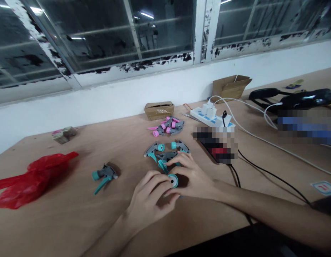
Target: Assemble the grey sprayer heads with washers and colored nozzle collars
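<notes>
Teal-capped sprayer (173, 180) gripped by left hand (151, 198) and right hand (193, 178), fingers closed round it, mid-bench toward front edge. Pile (165, 151) just behind. Open bench (74, 221) front-left; cable (262, 171) right.

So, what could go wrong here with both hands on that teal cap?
The teal cap, pinched between left hand and right hand, may slip and roll away. The right fingers touch the sprayer heads and could scatter them. A black cable runs under that arm and might snag.
</notes>
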### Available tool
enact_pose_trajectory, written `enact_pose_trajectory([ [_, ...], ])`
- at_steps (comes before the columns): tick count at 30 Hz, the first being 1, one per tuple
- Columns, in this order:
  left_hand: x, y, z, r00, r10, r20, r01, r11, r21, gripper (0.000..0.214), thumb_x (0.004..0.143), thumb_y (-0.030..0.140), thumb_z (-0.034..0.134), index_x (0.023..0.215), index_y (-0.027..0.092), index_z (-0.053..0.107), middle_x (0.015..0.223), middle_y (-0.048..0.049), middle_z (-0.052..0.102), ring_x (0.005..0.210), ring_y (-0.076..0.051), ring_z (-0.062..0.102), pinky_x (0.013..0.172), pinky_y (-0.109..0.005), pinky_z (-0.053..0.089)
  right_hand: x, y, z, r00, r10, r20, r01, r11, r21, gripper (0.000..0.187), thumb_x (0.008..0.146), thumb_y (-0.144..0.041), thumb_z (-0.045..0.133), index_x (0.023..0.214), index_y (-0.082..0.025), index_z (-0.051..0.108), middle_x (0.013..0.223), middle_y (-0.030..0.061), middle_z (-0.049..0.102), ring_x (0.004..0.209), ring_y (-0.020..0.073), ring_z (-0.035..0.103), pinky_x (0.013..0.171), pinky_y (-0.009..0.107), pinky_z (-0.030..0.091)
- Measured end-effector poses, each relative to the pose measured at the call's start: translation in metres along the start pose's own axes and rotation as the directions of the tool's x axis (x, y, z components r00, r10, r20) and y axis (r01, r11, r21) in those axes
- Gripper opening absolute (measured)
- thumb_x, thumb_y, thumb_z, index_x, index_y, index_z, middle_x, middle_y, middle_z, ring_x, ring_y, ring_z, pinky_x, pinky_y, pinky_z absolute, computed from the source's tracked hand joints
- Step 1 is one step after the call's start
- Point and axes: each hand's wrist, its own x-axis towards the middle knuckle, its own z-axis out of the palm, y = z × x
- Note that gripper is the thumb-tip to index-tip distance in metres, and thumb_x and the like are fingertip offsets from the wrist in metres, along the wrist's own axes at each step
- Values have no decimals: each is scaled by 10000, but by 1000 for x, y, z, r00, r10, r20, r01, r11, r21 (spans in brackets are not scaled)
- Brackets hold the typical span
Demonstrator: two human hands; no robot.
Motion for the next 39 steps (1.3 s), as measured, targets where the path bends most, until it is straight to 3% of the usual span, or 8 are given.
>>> enact_pose_trajectory([
  [16, -1, -1, -3, 999, 13, 53, -10, 999, -53, 275, 705, 216, 664, 959, 185, 562, 938, -75, 560, 832, -193, 504, 690, -324, 499, 2, -7, -7, 998, -12, 59, 16, 997, -69, 196, 744, -402, 639, 806, -218, 612, 1079, 47, 601, 1006, 205, 540, 1019, 491, 217],
  [22, 1, 2, -3, 992, -43, 119, 50, 997, -54, 255, 722, 164, 628, 964, 173, 548, 941, -78, 559, 849, -196, 515, 709, -331, 497, 0, -6, -6, 998, -20, 63, 24, 998, -63, 232, 744, -436, 636, 808, -215, 604, 1085, 32, 600, 1018, 192, 532, 1037, 488, 175],
  [29, 2, 5, -2, 999, 22, 29, -22, 1000, 9, 213, 716, 165, 624, 916, 152, 553, 843, -63, 610, 768, -185, 521, 681, -325, 501, 1, -11, -7, 996, -71, 53, 76, 993, -94, 239, 757, -437, 620, 807, -203, 608, 1068, 39, 607, 1006, 199, 530, 1042, 471, 165],
  [33, 1, 4, -4, 999, -20, 49, 21, 1000, -15, 105, 766, 143, 550, 869, 158, 555, 829, -60, 597, 749, -170, 512, 655, -305, 496, 0, -13, -8, 996, -74, 49, 79, 992, -95, 224, 748, -416, 625, 800, -199, 601, 1094, 44, 598, 1022, 205, 515, 1039, 472, 148],
  [39, 1, 6, -7, 998, -18, 64, 21, 999, -49, 166, 770, 141, 543, 935, 149, 562, 878, -75, 588, 782, -177, 519, 656, -300, 506, -1, -10, -8, 997, -70, 35, 73, 993, -88, 255, 749, -438, 626, 786, -187, 606, 1075, 56, 601, 1021, 209, 508, 1032, 478, 149],
])
